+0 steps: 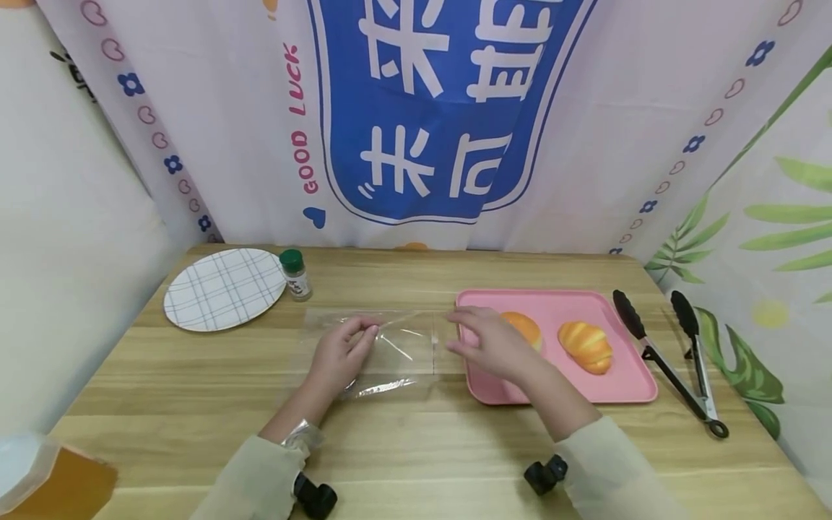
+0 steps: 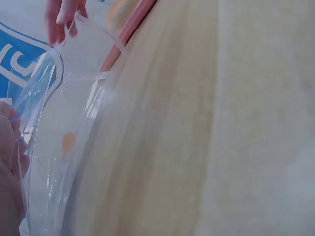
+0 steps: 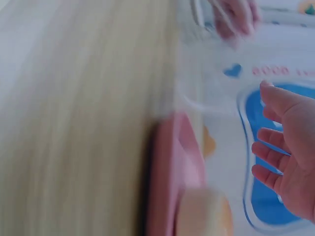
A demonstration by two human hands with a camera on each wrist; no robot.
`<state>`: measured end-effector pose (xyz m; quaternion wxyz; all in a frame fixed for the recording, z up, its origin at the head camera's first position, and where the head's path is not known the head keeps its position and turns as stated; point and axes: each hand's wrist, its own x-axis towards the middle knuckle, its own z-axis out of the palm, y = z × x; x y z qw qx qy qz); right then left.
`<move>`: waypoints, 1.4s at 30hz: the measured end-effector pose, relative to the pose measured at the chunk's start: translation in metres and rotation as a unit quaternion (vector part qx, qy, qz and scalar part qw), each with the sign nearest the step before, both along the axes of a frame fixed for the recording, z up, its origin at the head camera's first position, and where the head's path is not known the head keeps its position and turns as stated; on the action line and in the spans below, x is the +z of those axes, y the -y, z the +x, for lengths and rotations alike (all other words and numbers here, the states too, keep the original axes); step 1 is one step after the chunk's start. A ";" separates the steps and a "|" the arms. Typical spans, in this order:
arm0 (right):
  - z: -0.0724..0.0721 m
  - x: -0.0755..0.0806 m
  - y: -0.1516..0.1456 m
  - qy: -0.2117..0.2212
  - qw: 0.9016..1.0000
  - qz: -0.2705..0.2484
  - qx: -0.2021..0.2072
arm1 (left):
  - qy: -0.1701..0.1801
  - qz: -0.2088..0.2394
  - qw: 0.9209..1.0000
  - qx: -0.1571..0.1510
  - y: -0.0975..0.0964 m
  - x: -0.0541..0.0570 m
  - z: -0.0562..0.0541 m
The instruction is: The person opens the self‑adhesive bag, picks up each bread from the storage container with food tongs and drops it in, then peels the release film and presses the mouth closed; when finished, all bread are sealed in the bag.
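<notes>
My left hand pinches a clear plastic zip bag between thumb and fingers, over the middle of the table. In the left wrist view the bag hangs from that hand, its mouth end toward the right hand. Fingers apart and a little bent, my right hand is just beyond the bag's mouth, above the left edge of a pink tray; the right wrist view shows nothing between its fingers. On the tray lie a round bun, partly hidden by the right hand, and a croissant.
Black-tipped tongs lie spread along the tray's right side. At the back left are an oval checked plate and a green-capped shaker. An orange-brown object with a pale top stands at the front left corner. Printed cloth hangs behind.
</notes>
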<state>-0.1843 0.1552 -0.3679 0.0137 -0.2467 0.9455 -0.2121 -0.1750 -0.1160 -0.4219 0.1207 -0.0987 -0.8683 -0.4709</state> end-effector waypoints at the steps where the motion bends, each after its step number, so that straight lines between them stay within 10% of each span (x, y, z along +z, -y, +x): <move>1: 0.001 0.003 -0.009 -0.007 1.000 -0.006 -0.008 | -0.002 0.007 1.000 0.002 0.000 0.000 0.000; 17: 0.013 0.015 -0.184 -0.030 0.973 0.006 -0.228 | -0.055 0.068 0.996 0.031 0.004 0.005 -0.004; 25: 0.020 -0.014 -0.256 0.069 0.922 0.073 -0.374 | -0.056 0.073 0.996 0.012 0.005 0.000 -0.005; 34: 0.021 -0.045 -0.280 0.157 0.875 -0.004 -0.458 | -0.059 0.061 0.996 -0.014 0.002 -0.003 -0.006; 42: 0.026 -0.040 -0.278 0.133 0.884 -0.009 -0.448 | -0.044 0.055 0.998 -0.002 0.002 -0.002 -0.004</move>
